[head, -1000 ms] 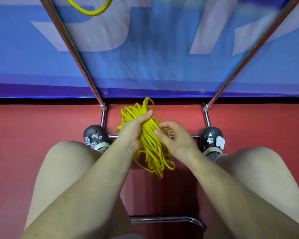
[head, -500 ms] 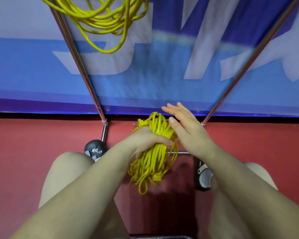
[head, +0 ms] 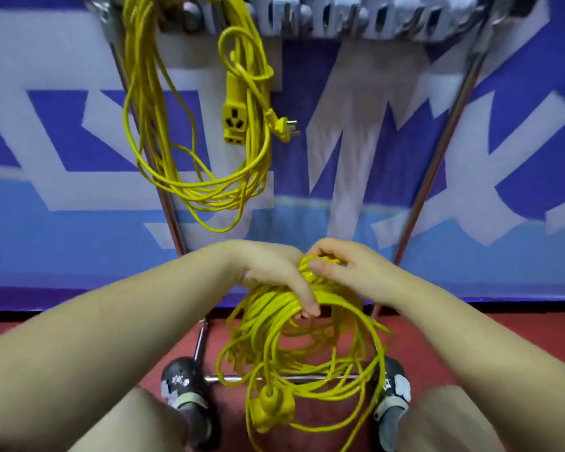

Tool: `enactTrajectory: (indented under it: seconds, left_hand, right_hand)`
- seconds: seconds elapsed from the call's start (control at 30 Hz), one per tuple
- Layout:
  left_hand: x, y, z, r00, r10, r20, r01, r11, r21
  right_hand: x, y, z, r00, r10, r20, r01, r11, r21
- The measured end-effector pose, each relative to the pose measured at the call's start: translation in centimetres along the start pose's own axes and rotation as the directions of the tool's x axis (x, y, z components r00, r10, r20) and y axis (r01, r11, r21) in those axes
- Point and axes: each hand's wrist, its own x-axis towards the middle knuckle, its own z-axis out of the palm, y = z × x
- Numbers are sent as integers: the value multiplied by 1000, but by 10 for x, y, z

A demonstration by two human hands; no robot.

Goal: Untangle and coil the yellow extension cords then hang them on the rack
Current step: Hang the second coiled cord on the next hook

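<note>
In front of a chrome rack (head: 437,148) that stands against a blue and white banner (head: 372,132), we see a person raising a coil of yellow extension cord (head: 300,340) with both hands. The left hand (head: 274,272) grasps the top of the coil, its fingers curled over the gathered strands and its thumb pressed down along them. The right hand (head: 349,269) pinches the same bundle just beside it, thumb on the near side and fingers wrapped over the top. The coil hangs below the two hands as a loose oval, its long axis running roughly up and down, the loops spreading wider toward the bottom. A yellow end fitting (head: 271,409) dangles at the foot of the coil and points down toward the red floor (head: 46,331); we cannot tell whether it is a plug or a socket, since that part is blurred.

Near the rack's upper left corner a second yellow cord (head: 163,125) already hangs from the top bar (head: 356,17), its loops drooping lengthwise down the left upright. Its socket block (head: 235,115) faces us with its slots showing, and its plug (head: 282,123) sticks out to the right, prongs pointing right and slightly up.

At the rack's base we see a low crossbar (head: 307,377) behind the held coil, with a dark shoe (head: 183,396) at each lower corner of the frame.
</note>
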Motion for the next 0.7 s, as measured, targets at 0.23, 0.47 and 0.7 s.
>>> enactTrajectory:
  seconds: [0.23,0.47,0.7]
  left_hand:
    - [-48,66,-27,997,57,43,-61,994,95]
    - [-79,121,-43,993,103,-54,-84,959,272]
    - [-100,155,-61,953,208,-218,-109,913,394]
  right_hand:
    - [-13,-54,-61,995,-53,81,72,964,-257]
    - [-6,-89,-101,990,-125,-68,104,963,-250]
    - [7,-115,-127,976,-138,-167,127,989,-72]
